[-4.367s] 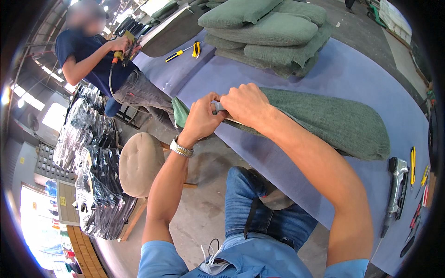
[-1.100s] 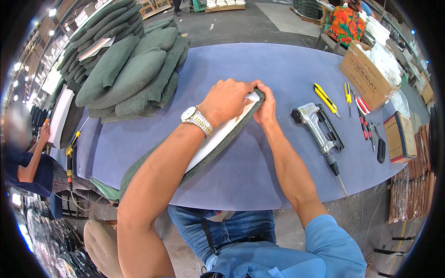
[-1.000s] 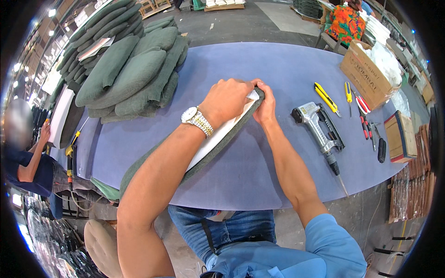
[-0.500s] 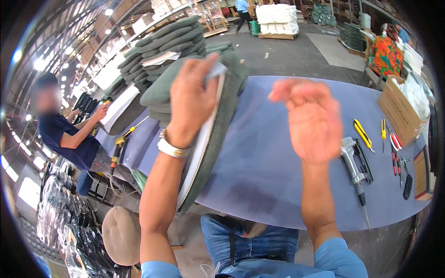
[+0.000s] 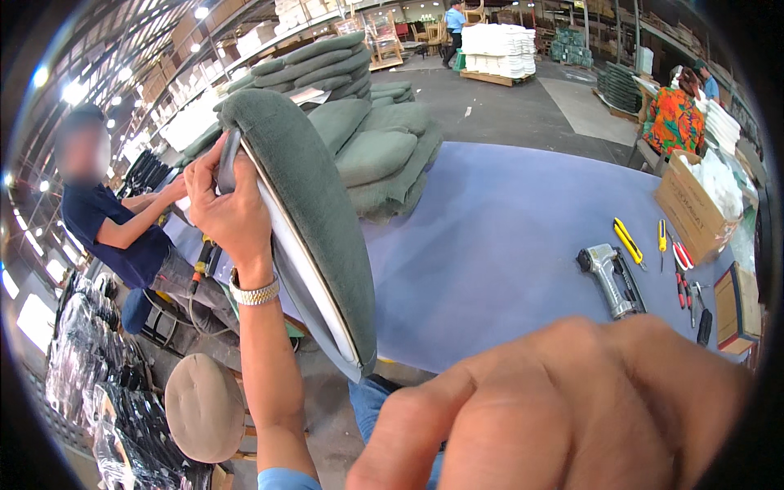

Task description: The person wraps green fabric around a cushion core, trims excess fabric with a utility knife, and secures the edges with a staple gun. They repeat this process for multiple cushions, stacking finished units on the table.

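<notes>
My left hand [image 5: 233,200] grips the edge of a dark green upholstered seat cushion [image 5: 306,188], fingers wrapped over its rim near the top. The cushion is tilted up on its side at the table's left, its white underside and grey fabric edge facing left. Very close and large at the lower right is my right hand [image 5: 555,400], back and knuckles up, fingers bent and blurred by motion. Its fingertips run out of the picture, so whether it holds anything is hidden. A grey staple gun [image 5: 608,278] lies on the table just beyond it.
The blue-grey table [image 5: 482,245] carries a yellow cutter [image 5: 629,242], a yellow screwdriver [image 5: 662,235], pliers [image 5: 682,287] and a cardboard box [image 5: 694,200]. Green cushions [image 5: 380,155] are piled at the back left. A co-worker [image 5: 122,220] stands at left; a beige round seat [image 5: 204,407] is below.
My left hand has moved left and now holds the green cushion, raised and tilted. From over the table, my right hand has come down and much closer. The view has shifted slightly.
</notes>
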`<state>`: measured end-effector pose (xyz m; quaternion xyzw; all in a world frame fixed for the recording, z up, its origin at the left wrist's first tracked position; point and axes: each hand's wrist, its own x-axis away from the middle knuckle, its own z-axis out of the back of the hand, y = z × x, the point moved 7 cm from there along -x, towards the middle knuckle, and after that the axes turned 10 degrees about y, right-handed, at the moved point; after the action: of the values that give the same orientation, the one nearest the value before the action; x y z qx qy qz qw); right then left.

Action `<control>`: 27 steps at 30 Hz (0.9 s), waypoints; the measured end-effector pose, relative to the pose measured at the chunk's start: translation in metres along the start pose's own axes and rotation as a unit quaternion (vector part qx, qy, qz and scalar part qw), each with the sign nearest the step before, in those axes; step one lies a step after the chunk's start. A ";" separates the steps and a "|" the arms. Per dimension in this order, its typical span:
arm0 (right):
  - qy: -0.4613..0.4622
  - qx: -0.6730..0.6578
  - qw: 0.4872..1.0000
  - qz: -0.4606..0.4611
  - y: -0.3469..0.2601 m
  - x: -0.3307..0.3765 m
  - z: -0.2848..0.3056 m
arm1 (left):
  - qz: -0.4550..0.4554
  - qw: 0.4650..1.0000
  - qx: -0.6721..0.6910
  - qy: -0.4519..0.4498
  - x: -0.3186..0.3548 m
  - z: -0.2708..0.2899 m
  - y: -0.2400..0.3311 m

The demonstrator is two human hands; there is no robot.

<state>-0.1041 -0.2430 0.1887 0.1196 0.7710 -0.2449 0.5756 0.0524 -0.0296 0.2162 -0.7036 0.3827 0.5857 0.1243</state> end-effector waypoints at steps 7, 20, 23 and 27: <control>0.003 -0.043 0.999 0.002 0.025 0.004 -0.012 | -0.042 0.997 0.054 0.039 0.005 0.015 0.005; 0.029 -0.094 0.993 -0.061 0.027 0.003 -0.020 | -0.028 0.997 0.072 0.012 0.011 -0.011 0.013; -0.010 0.090 0.993 -0.071 0.058 -0.002 0.009 | -0.180 0.983 0.022 0.012 -0.006 0.005 0.005; 0.114 0.241 0.958 -0.106 0.088 0.044 0.137 | -0.196 0.980 -0.021 -0.028 0.028 -0.060 -0.032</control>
<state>0.0367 -0.2427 0.0959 0.1998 0.7579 -0.4675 0.4088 0.1191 -0.0565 0.1986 -0.7507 0.2217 0.5773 0.2324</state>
